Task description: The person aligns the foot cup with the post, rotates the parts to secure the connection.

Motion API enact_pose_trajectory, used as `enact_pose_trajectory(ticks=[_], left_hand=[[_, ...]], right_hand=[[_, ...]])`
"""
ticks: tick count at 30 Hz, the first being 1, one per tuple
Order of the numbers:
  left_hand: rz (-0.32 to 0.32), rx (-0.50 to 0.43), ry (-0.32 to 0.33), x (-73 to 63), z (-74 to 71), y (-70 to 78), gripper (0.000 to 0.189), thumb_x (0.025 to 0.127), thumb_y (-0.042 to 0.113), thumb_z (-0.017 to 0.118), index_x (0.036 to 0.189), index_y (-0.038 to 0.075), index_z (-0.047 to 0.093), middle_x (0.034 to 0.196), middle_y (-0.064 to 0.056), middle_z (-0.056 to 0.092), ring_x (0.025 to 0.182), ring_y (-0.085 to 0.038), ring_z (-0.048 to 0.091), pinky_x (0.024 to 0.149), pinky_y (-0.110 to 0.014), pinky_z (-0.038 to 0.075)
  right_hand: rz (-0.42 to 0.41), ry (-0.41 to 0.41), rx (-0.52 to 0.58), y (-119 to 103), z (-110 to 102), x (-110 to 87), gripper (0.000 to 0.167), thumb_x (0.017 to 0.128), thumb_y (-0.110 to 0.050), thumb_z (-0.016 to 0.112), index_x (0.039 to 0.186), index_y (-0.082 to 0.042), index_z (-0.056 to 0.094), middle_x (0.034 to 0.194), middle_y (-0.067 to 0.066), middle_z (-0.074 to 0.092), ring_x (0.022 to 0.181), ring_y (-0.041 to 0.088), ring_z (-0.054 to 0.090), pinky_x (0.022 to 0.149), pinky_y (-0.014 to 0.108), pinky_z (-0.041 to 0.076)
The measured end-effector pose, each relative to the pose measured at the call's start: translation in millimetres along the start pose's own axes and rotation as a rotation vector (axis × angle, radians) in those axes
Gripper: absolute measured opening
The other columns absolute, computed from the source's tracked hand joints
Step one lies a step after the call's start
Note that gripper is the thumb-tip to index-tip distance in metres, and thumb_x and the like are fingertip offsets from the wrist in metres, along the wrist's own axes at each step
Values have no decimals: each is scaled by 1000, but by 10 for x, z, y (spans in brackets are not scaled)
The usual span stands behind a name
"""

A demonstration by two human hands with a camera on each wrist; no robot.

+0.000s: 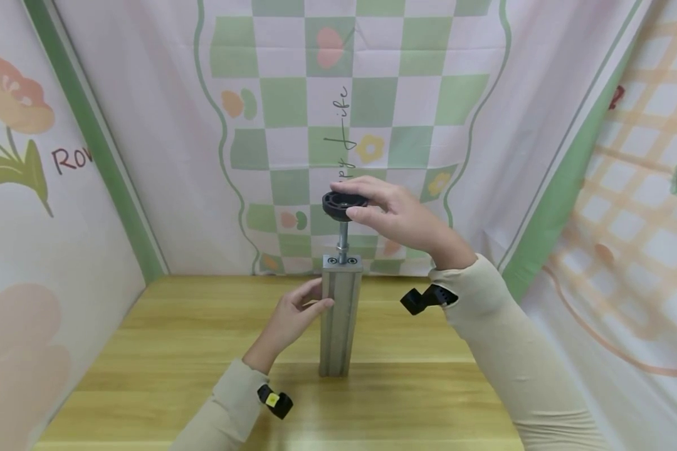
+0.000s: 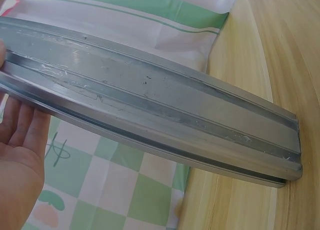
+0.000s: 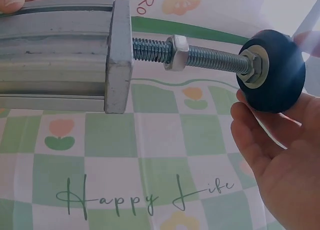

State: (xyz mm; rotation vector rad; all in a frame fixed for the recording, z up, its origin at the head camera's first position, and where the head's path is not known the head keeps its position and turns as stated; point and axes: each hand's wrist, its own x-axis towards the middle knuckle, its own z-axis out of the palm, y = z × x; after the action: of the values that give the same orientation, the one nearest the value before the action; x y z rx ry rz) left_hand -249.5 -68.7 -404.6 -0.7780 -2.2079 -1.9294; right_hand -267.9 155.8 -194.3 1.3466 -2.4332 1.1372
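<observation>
A grey aluminium profile (image 1: 338,326) stands upright on the wooden table, its lower end resting on the surface. My left hand (image 1: 290,319) holds its upper part from the left, thumb on the near face. From the profile's end plate (image 3: 119,59) rises a threaded rod (image 3: 215,58) carrying a hex nut (image 3: 177,53) partway along. At the rod's top sits a round black levelling foot (image 1: 335,214), its hollow underside facing up. My right hand (image 1: 403,216) grips the foot's rim between thumb and fingers. In the left wrist view, fingers (image 2: 35,132) reach behind the profile.
The wood-grain table (image 1: 203,351) lies under the profile. Behind it hangs a green-and-white checked curtain (image 1: 284,103), with printed fabric walls at the left and right. A black wrist camera (image 1: 429,299) is strapped on the right sleeve, another wrist camera (image 1: 275,401) on the left.
</observation>
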Motion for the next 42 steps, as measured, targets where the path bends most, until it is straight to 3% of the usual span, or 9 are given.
enact_pose_trajectory(ticks=[8, 15, 21, 26, 36, 42], left_hand=[[4, 1, -6, -6, -3, 7, 43, 98, 22, 68, 138, 9, 60, 114, -7, 68, 108, -21, 64, 97, -32, 51], [5, -3, -8, -9, -3, 11, 42, 98, 23, 68, 137, 11, 60, 114, -6, 68, 108, -20, 63, 98, -32, 51], [5, 4, -3, -16, 0, 13, 41, 98, 21, 68, 137, 11, 61, 112, -5, 68, 107, -20, 64, 98, -34, 51], [2, 7, -5, -17, 3, 8, 42, 98, 22, 68, 138, 11, 60, 115, -6, 68, 109, -19, 63, 98, -33, 51], [-8, 16, -4, -25, 0, 8, 44, 98, 26, 68, 139, 12, 59, 117, -5, 68, 111, -19, 63, 99, -36, 50], [-40, 21, 3, -30, 3, 21, 47, 97, 30, 69, 140, 13, 58, 118, -4, 68, 112, -18, 62, 101, -37, 49]], right_hand=[[34, 57, -45, -13, 50, 17, 52, 97, -39, 65, 145, -25, 55, 130, 0, 54, 100, 19, 51, 81, 42, 44], [75, 100, -56, -22, 124, 76, 52, 92, -44, 72, 134, -18, 60, 123, -2, 56, 113, 15, 56, 98, 40, 45], [106, 84, 25, -11, 192, 86, 52, 93, -45, 71, 133, -17, 53, 115, 0, 64, 98, 17, 65, 80, 38, 54], [93, 82, 18, -4, 218, 67, 52, 95, -46, 66, 137, -20, 52, 115, 3, 66, 93, 18, 65, 74, 38, 56], [-60, 80, 27, 11, 215, 42, 47, 100, -39, 60, 144, -21, 56, 145, -6, 49, 114, 16, 56, 88, 38, 54], [-66, -1, 104, 43, 164, 33, 48, 103, -25, 42, 149, -15, 48, 152, -1, 42, 125, 19, 49, 99, 43, 44]])
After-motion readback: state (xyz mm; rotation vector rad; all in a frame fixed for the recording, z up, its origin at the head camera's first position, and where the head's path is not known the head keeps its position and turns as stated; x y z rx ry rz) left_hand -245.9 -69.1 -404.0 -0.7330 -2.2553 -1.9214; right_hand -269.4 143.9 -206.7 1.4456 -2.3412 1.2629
